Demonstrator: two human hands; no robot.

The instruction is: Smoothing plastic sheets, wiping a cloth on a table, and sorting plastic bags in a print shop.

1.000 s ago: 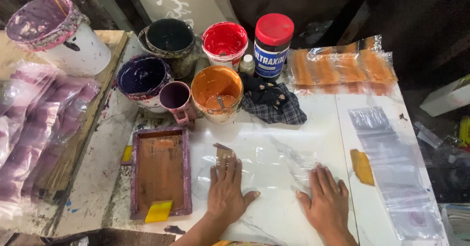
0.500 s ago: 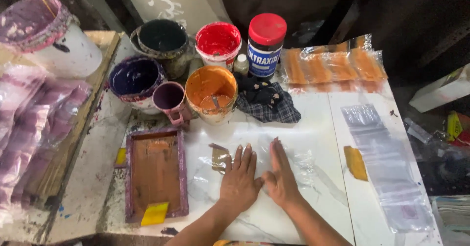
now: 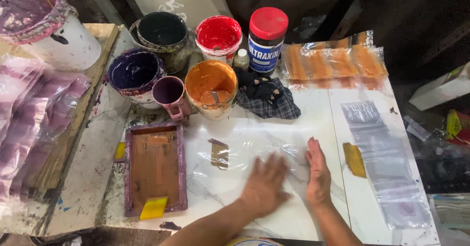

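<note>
My left hand (image 3: 264,186) lies flat, palm down and blurred, on a clear plastic bag (image 3: 245,148) spread over the white marble table (image 3: 313,114). Close beside it, my right hand (image 3: 318,173) presses flat on the same sheet with its fingers together. A small brown patch (image 3: 220,154) shows under the plastic to the left of my hands. Neither hand holds anything.
A purple-framed printing screen (image 3: 154,167) with a yellow squeegee (image 3: 153,208) lies at left. Behind stand paint tubs: orange (image 3: 211,87), red (image 3: 218,35), purple (image 3: 135,72), dark (image 3: 162,31), a purple mug (image 3: 169,93), a red-lidded jar (image 3: 266,39), a checked rag (image 3: 267,99). Clear bags (image 3: 387,167) lie right, orange-printed ones (image 3: 333,62) behind.
My hands came together from a spread position on the plastic, then both slid to the right across it. The left hand is still moving.
</note>
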